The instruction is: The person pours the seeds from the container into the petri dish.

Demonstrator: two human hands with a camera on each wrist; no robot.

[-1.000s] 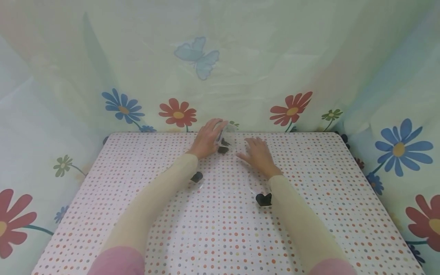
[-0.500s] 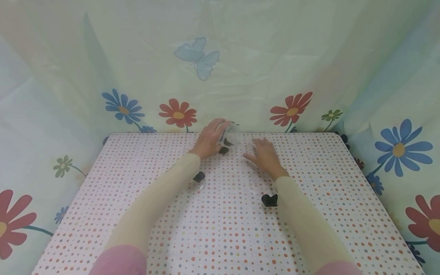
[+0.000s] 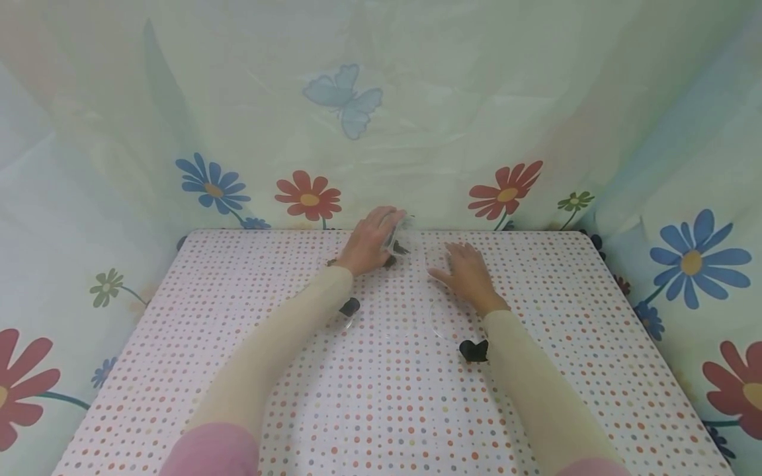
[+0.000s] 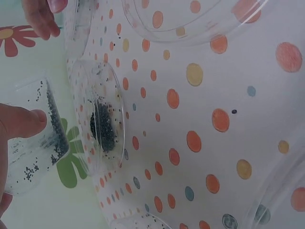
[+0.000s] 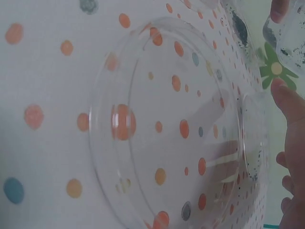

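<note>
My left hand [image 3: 370, 243] grips a clear plastic container [image 4: 40, 138] with small dark granules in it, thumb pressed on its wall. The container is tilted over a clear round dish [image 4: 121, 124]; a heap of dark granules [image 4: 104, 126] lies in that dish. To the right, my right hand [image 3: 470, 277] stays low over the table with its fingers loosely extended and holds nothing. Close to its thumb in the right wrist view is another clear dish [image 5: 255, 136] with a few scattered granules.
Nearer me on the dotted tabletop [image 3: 393, 410] lies a wide clear round dish [image 5: 109, 157]. Another clear dish [image 4: 140, 222] with granules shows at the lower edge of the left wrist view. A flowered curtain [image 3: 417, 152] hangs behind the table's far edge.
My left hand has shifted slightly right with the tilted container. My right hand has also slid a little to the right, away from it.
</note>
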